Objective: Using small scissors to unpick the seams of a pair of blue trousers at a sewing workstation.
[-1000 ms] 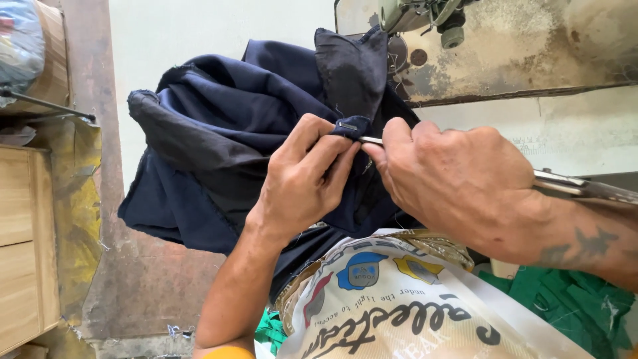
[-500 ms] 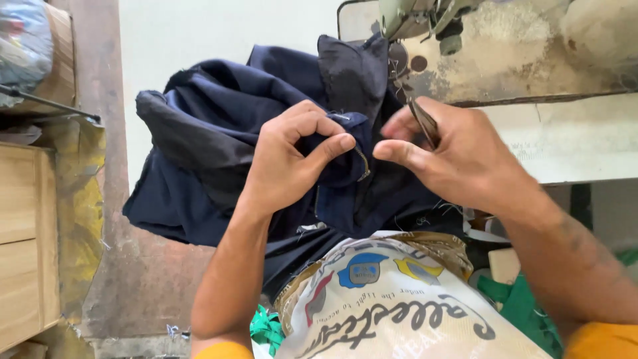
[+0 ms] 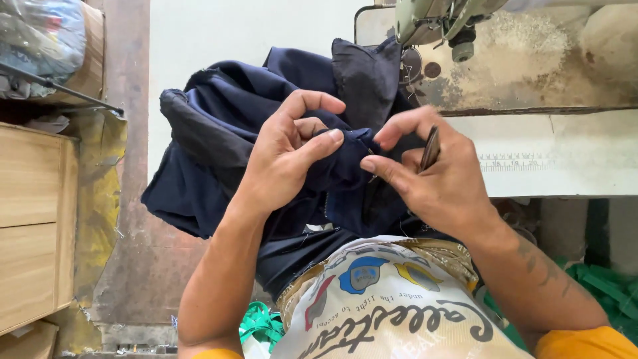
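Left hand point(image 3: 287, 159) pinches a fold of dark navy garment point(image 3: 219, 139) between thumb and fingers. Right hand point(image 3: 435, 179) grips small thread snips point(image 3: 430, 147), thumb and forefinger just beside the fold. Beyond the fingertips stands a sewing machine point(image 3: 452, 20); a printed sack point(image 3: 392, 306) lies below the wrists.

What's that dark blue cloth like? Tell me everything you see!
The dark blue cloth is a soft, crumpled garment of woven-looking fabric, bunched in folds with seams and frayed edges showing. It hangs off the pale sewing table onto the person's lap. The left hand pinches a fold; the right hand, also holding a small dark tool, grips it beside.
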